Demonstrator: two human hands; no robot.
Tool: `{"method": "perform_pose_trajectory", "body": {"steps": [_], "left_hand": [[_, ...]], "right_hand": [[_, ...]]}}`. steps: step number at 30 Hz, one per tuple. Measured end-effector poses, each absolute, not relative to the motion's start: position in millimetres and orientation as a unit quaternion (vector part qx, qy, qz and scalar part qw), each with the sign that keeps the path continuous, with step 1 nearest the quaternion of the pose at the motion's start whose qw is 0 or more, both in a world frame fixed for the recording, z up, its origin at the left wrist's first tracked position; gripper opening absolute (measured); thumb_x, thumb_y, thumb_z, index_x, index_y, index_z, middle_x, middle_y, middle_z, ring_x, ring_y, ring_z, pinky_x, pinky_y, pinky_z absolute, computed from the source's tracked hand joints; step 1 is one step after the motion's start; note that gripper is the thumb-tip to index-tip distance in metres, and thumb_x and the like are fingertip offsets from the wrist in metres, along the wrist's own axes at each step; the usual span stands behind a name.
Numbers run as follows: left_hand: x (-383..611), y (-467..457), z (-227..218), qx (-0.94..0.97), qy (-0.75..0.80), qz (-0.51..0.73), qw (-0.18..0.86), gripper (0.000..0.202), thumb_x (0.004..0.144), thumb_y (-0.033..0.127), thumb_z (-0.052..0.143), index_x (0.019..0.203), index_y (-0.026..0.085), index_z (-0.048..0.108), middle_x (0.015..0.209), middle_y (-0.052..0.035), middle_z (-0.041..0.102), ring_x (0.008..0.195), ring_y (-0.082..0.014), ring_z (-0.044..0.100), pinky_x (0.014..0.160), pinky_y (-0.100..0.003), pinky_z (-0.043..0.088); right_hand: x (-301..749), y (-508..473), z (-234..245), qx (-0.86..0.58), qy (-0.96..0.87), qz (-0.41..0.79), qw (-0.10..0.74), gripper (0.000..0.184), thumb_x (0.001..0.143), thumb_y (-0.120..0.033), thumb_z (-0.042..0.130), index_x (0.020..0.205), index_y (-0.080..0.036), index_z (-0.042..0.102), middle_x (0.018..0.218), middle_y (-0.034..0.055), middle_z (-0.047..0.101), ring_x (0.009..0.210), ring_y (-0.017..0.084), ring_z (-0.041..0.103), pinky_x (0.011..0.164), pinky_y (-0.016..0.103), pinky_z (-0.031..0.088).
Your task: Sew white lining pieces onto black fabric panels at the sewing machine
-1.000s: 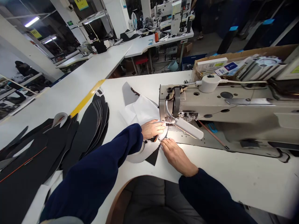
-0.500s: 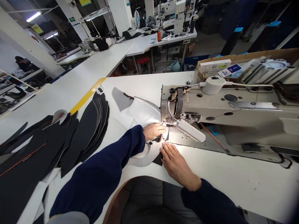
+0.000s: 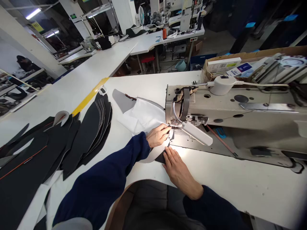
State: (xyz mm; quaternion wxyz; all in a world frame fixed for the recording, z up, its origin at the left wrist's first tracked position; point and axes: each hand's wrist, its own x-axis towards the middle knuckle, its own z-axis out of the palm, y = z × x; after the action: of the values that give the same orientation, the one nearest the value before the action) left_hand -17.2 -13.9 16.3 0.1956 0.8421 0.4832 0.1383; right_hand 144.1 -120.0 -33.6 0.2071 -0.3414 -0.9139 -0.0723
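Note:
Under the lit head of a sewing machine (image 3: pixel 192 105), a white and grey fabric piece (image 3: pixel 146 115) lies across the table. My left hand (image 3: pixel 158 135) is beside the presser foot, its bent fingers closed on the fabric edge. Nearer to me, my right hand (image 3: pixel 178 172) rests with fingers stretched out, the tips on a black fabric corner (image 3: pixel 160 157) of the work. A white lamp (image 3: pixel 198 133) on a bendable metal neck juts out in front of the needle area. My fingers and the lamp partly hide the stitching spot.
Stacked black fabric panels (image 3: pixel 92 124) lie at left, with more dark pieces (image 3: pixel 26 159) beside them. Yellow tape (image 3: pixel 90 97) crosses the white table. Behind the machine stands a cardboard box (image 3: pixel 205 72) of packages. A distant person (image 3: pixel 25 63) is at far left.
My left hand has shifted slightly forward, closer to the presser foot. The grey curved edge and orange bit beside it are now mostly hidden. My right hand stays on the black corner.

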Motion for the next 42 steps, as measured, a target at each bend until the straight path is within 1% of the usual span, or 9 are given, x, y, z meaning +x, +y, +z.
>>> {"method": "perform_pose_trajectory", "body": {"steps": [2, 4, 8, 11, 16, 22, 29, 36, 42], "left_hand": [[-11, -13, 20, 0.805, 0.541, 0.153, 0.188, 0.034, 0.089, 0.035, 0.043, 0.115, 0.016, 0.052, 0.104, -0.0083, 0.059, 0.091, -0.0162, 0.058, 0.084, -0.027, 0.045], [-6, -6, 22, 0.780, 0.578, 0.125, 0.202, 0.028, 0.083, 0.042, 0.049, 0.092, 0.017, 0.060, 0.080, -0.0035, 0.062, 0.076, -0.0160, 0.059, 0.073, -0.026, 0.046], [-2, 12, 23, 0.771, 0.563, 0.037, 0.297, 0.024, 0.079, 0.027, 0.049, 0.057, 0.017, 0.048, 0.054, -0.0008, 0.055, 0.057, -0.0134, 0.056, 0.057, -0.022, 0.043], [-2, 13, 19, 0.718, 0.570, 0.039, 0.397, 0.023, 0.079, 0.022, 0.044, 0.057, 0.017, 0.042, 0.051, -0.0006, 0.055, 0.042, -0.0097, 0.051, 0.045, -0.020, 0.040], [0, 5, 14, 0.702, 0.567, 0.063, 0.426, 0.025, 0.085, 0.023, 0.040, 0.061, 0.016, 0.042, 0.058, -0.0027, 0.059, 0.042, -0.0075, 0.052, 0.045, -0.019, 0.042], [1, 11, 21, 0.781, 0.558, 0.046, 0.275, 0.026, 0.080, 0.023, 0.051, 0.056, 0.016, 0.045, 0.060, -0.0030, 0.057, 0.063, -0.0145, 0.058, 0.058, -0.023, 0.042], [-5, 9, 16, 0.753, 0.545, 0.031, 0.369, 0.034, 0.088, 0.030, 0.037, 0.062, 0.015, 0.051, 0.058, -0.0002, 0.058, 0.046, -0.0082, 0.049, 0.051, -0.020, 0.038], [-1, 14, 17, 0.803, 0.574, -0.067, 0.148, 0.026, 0.083, 0.036, 0.047, 0.083, 0.019, 0.066, 0.082, -0.0078, 0.066, 0.073, -0.0204, 0.060, 0.062, -0.027, 0.038], [3, 11, 18, 0.813, 0.542, -0.029, 0.213, 0.028, 0.086, 0.030, 0.043, 0.073, 0.017, 0.063, 0.070, -0.0053, 0.063, 0.069, -0.0165, 0.057, 0.061, -0.025, 0.035]], "right_hand": [[142, -125, -35, -0.334, -0.912, -0.093, 0.219, 0.032, 0.088, -0.014, 0.050, 0.110, 0.007, 0.055, 0.124, 0.0316, 0.049, 0.124, 0.038, 0.038, 0.100, 0.054, 0.038], [141, -126, -34, -0.327, -0.912, -0.103, 0.225, 0.028, 0.088, -0.013, 0.049, 0.108, 0.006, 0.058, 0.119, 0.0297, 0.053, 0.121, 0.037, 0.042, 0.099, 0.054, 0.039], [141, -122, -33, -0.325, -0.913, -0.095, 0.229, 0.027, 0.088, -0.015, 0.050, 0.107, 0.003, 0.060, 0.117, 0.0255, 0.057, 0.117, 0.034, 0.048, 0.100, 0.051, 0.040], [140, -121, -34, -0.323, -0.914, -0.086, 0.228, 0.029, 0.088, -0.016, 0.050, 0.109, 0.002, 0.060, 0.119, 0.0238, 0.056, 0.116, 0.034, 0.048, 0.099, 0.050, 0.041], [132, -122, -40, -0.304, -0.925, -0.062, 0.221, 0.031, 0.089, -0.017, 0.049, 0.113, 0.000, 0.059, 0.124, 0.0222, 0.054, 0.121, 0.032, 0.044, 0.101, 0.047, 0.040], [134, -121, -39, -0.277, -0.935, -0.042, 0.216, 0.033, 0.089, -0.017, 0.050, 0.117, -0.001, 0.056, 0.129, 0.0223, 0.049, 0.127, 0.032, 0.037, 0.105, 0.047, 0.036], [141, -118, -32, -0.247, -0.946, 0.000, 0.208, 0.034, 0.090, -0.017, 0.047, 0.120, -0.003, 0.054, 0.132, 0.0206, 0.046, 0.129, 0.032, 0.033, 0.103, 0.047, 0.038], [138, -119, -33, -0.245, -0.945, -0.019, 0.216, 0.037, 0.090, -0.022, 0.048, 0.119, 0.000, 0.054, 0.130, 0.0226, 0.048, 0.127, 0.034, 0.036, 0.101, 0.046, 0.040], [135, -115, -34, -0.237, -0.946, -0.027, 0.220, 0.036, 0.090, -0.022, 0.049, 0.119, -0.001, 0.055, 0.130, 0.0220, 0.048, 0.126, 0.032, 0.038, 0.101, 0.045, 0.039]]}}
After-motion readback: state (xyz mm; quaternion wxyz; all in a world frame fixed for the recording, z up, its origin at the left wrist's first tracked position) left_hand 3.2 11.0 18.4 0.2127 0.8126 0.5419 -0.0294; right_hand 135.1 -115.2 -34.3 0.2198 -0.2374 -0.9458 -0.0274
